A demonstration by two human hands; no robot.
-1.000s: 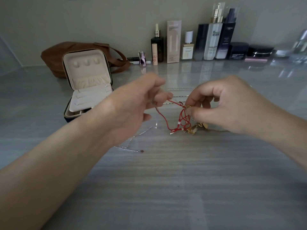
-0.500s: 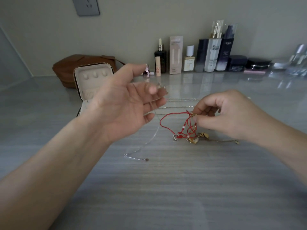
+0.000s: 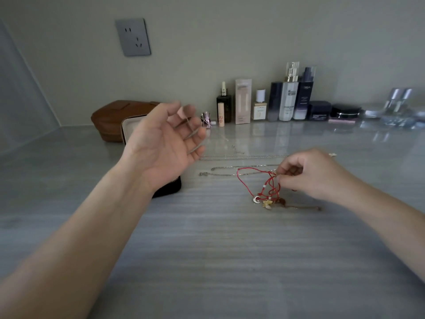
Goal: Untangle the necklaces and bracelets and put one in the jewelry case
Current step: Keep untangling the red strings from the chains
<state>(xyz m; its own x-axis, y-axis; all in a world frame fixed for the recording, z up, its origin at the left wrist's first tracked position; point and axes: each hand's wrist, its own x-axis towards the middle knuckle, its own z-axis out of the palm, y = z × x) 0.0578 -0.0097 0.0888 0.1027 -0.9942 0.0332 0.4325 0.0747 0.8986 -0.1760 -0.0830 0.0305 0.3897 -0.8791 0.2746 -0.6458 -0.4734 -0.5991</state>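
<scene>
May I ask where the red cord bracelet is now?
Head view: the red cord bracelet lies right of centre on the table, pinched by the right hand, just this side of the silver chains.

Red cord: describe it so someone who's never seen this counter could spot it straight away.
On the grey counter, look in front of the row of bottles along the wall, down to the right hand. The red cord is the looped tangle that hand pinches. It is the only red piece; the chains beside it are thin and silver.
</scene>
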